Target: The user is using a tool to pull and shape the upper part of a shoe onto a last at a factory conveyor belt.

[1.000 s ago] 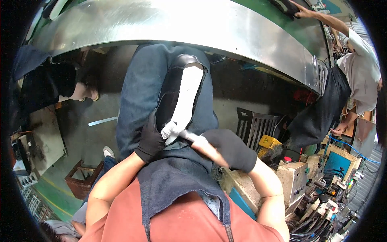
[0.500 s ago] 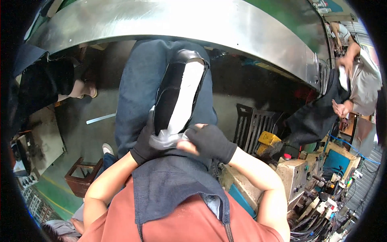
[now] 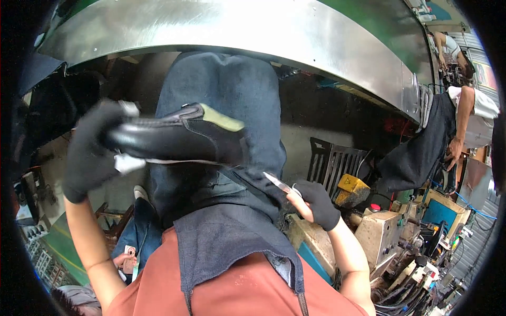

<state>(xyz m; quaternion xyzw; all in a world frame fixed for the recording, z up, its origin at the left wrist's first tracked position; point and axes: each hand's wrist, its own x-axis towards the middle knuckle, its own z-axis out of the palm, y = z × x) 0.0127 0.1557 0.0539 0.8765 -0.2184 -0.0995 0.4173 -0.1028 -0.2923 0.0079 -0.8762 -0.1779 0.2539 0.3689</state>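
A black shoe (image 3: 174,139) is held sideways above my lap, its shiny end to the left. A pale yellow-green piece shows at its top opening, and a thin white line runs along its lower edge. My left hand (image 3: 94,150), in a black fingerless glove, is closed around the shiny end. White bits show by its fingers, too blurred to name. To the right of the shoe, my gloved right hand (image 3: 316,204) is closed on a pointed metal blade tool (image 3: 276,181). Its tip points at the shoe's right end, apart from it; the handle is mostly hidden.
A shiny metal bench edge (image 3: 221,26) runs across beyond my knees. Close on my right stand a yellow pedal (image 3: 350,187) and a machine box with a red button (image 3: 375,207). One person (image 3: 464,116) works at far right; another person's hand (image 3: 125,260) shows behind me on the left.
The shoe has turned from lengthwise, white underside showing, to crosswise on its side. My left hand moved left and up with it; my right hand moved right, and its blade now shows.
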